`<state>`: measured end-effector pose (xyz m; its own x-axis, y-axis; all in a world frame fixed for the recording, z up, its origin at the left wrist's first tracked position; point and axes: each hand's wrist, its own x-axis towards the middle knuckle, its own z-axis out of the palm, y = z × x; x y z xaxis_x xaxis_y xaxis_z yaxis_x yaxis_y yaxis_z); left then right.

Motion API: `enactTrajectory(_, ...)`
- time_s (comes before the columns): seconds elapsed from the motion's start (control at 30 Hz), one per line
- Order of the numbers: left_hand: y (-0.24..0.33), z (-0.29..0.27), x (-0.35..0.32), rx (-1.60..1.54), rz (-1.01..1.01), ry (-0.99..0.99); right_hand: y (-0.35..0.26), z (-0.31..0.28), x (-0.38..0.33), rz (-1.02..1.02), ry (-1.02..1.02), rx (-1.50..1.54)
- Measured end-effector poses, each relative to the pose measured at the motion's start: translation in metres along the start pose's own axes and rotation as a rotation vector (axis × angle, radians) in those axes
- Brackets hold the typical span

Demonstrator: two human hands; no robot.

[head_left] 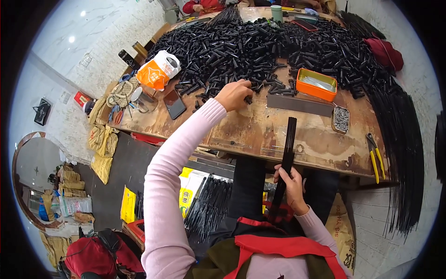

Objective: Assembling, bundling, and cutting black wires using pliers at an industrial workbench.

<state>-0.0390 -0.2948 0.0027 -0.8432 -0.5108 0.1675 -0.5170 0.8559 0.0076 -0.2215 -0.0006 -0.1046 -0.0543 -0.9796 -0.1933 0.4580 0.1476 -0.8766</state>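
Observation:
My left hand (236, 95) reaches to the near edge of a wide pile of short black plastic tubes (218, 46). Its fingers are closed around a small black tube (248, 99), mostly hidden by the hand. Near the table's front edge, my right hand (292, 186) grips a bundle of long thin black rods (289, 144). The bundle stands tilted, its upper end over the tabletop and its lower end by my lap. A long grey bar (297, 104) lies on the wooden table (320, 144), right of my left hand.
On the right are an orange tin (317, 93) of thin pins, a small tin of metal bits (340, 119), yellow-handled pliers (375, 158) and long black rods (399, 158) hanging over the edge. A phone (174, 104) and plastic bag (158, 70) lie left. Another person (204, 5) sits opposite.

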Motion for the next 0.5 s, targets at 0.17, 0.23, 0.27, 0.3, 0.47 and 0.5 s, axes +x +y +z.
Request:
enactTrajectory(0.17,-0.008,0.005,-0.006,0.025,-0.011,0.039,0.001,0.002,-0.002,-0.009,-0.006,-0.011)
enactTrajectory(0.23,0.005,0.002,-0.006,-0.022,-0.007,0.099,-0.001,0.004,-0.006,-0.023,-0.01,-0.028)
enactTrajectory(0.27,0.027,-0.008,-0.003,-0.248,-0.084,0.228,-0.003,0.005,-0.008,-0.036,-0.013,-0.042)
enactTrajectory(0.3,0.046,-0.011,0.001,-0.477,-0.162,0.353,-0.001,0.004,-0.01,-0.041,-0.002,-0.042)
enactTrajectory(0.47,0.143,0.013,0.002,-1.405,-0.399,0.035,0.004,0.012,-0.024,0.065,-0.075,0.314)
enactTrajectory(0.5,0.172,-0.017,-0.007,-1.581,-0.394,-0.081,0.007,0.009,-0.023,0.063,-0.054,0.321)
